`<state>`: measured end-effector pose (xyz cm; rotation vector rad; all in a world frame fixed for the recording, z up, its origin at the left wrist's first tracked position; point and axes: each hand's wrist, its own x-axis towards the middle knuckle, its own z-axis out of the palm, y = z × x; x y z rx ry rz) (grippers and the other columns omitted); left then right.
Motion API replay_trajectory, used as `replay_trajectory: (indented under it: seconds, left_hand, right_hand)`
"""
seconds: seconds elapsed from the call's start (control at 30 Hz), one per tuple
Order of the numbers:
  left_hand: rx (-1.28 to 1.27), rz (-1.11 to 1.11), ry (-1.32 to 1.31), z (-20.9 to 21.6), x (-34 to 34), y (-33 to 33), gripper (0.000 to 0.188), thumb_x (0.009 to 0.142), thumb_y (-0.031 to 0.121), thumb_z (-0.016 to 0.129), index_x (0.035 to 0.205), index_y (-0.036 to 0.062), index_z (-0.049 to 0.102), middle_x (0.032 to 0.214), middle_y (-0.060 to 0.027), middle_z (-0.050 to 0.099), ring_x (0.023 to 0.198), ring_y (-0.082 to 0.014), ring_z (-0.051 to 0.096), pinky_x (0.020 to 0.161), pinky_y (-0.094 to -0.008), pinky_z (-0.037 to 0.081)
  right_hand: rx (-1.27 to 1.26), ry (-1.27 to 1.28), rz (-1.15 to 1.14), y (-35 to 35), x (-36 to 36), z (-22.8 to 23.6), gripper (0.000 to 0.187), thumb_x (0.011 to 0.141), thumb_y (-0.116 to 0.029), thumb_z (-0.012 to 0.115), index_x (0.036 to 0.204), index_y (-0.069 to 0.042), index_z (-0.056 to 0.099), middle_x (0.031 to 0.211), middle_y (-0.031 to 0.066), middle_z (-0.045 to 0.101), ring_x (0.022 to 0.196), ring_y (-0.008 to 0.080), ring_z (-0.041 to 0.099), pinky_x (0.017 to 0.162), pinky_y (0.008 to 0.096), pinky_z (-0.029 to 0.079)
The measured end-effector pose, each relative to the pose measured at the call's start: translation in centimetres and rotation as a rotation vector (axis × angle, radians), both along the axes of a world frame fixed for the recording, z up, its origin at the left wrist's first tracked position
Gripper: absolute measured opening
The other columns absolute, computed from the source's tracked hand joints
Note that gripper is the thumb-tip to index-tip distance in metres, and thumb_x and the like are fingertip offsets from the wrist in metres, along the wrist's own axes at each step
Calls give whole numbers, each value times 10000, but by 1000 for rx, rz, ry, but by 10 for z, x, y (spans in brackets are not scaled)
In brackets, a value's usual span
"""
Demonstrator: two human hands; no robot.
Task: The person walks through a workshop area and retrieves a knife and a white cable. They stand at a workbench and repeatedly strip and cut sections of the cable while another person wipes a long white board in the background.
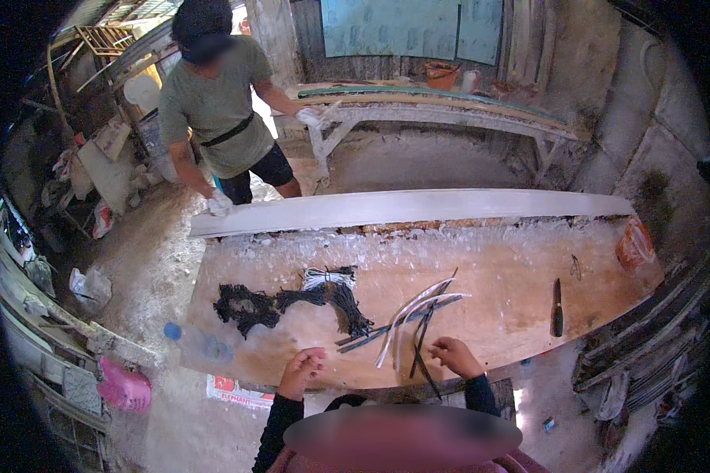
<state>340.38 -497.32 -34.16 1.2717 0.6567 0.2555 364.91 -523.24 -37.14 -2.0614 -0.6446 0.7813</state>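
Note:
At the near edge of the wooden table (489,315), my left hand (301,372) is raised with its fingers loosely bent and apart, nothing visible in it. My right hand (456,357) hovers beside several loose black strips (420,347), fingers half curled and apart; it appears to hold nothing. White strips (406,312) curve across the black ones between and beyond my hands. Farther left lie bundles of thin black strands (246,309), with another black bundle (347,307) next to a bundle of white strands (329,276).
A black-handled knife (557,311) and a thin dark wire loop (576,266) lie to the right, near an orange bucket (636,246). A clear bottle (205,344) is at the left edge. Across the table, a gloved co-worker (221,110) touches a long white board (418,206).

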Motion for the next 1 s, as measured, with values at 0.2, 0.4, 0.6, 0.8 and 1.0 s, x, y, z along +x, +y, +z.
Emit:
replay_trajectory:
  seconds: [0.2, 0.4, 0.6, 0.8, 1.0]
  left_hand:
    - [80, -292, -69, 8, 15, 20, 263, 871, 241, 464, 1088, 97, 504, 1005, 5, 551, 768, -75, 514, 639, -198, 382]
    - [-67, -458, -88, 0, 14, 34, 279, 889, 236, 444, 1098, 60, 499, 973, -11, 549, 800, -88, 509, 676, -220, 413]
    - [-279, -512, -40, 21, 34, 27, 400, 870, 303, 473, 1179, 50, 441, 1090, -61, 496, 879, -112, 494, 722, -247, 422]
    - [-105, -487, -75, 39, 76, 4, 203, 816, 185, 557, 928, 16, 566, 730, -15, 582, 679, -88, 537, 649, -206, 430]
    - [64, -525, -156, 51, 98, -11, 119, 796, 139, 599, 784, 29, 557, 723, -22, 581, 663, -74, 533, 625, -201, 433]
  right_hand:
    - [-130, -450, -299, 99, 12, -44, 301, 703, -316, 651, 720, -21, 597, 653, 104, 604, 609, 222, 588, 571, 325, 460]
    - [218, -218, -473, 111, -9, -41, 167, 701, -182, 670, 718, -43, 580, 657, 44, 590, 573, 153, 544, 534, 278, 424]
    - [625, 594, -238, 99, -76, 44, 68, 758, -58, 617, 788, -43, 558, 752, 3, 578, 724, 98, 544, 682, 221, 426]
    - [601, 477, -110, 109, -94, 76, 105, 734, -61, 653, 754, -33, 553, 747, 4, 572, 712, 83, 521, 683, 213, 414]
    - [605, 552, -180, 80, -86, 89, 117, 755, -96, 641, 720, -43, 542, 708, -13, 543, 671, 64, 487, 635, 204, 394]
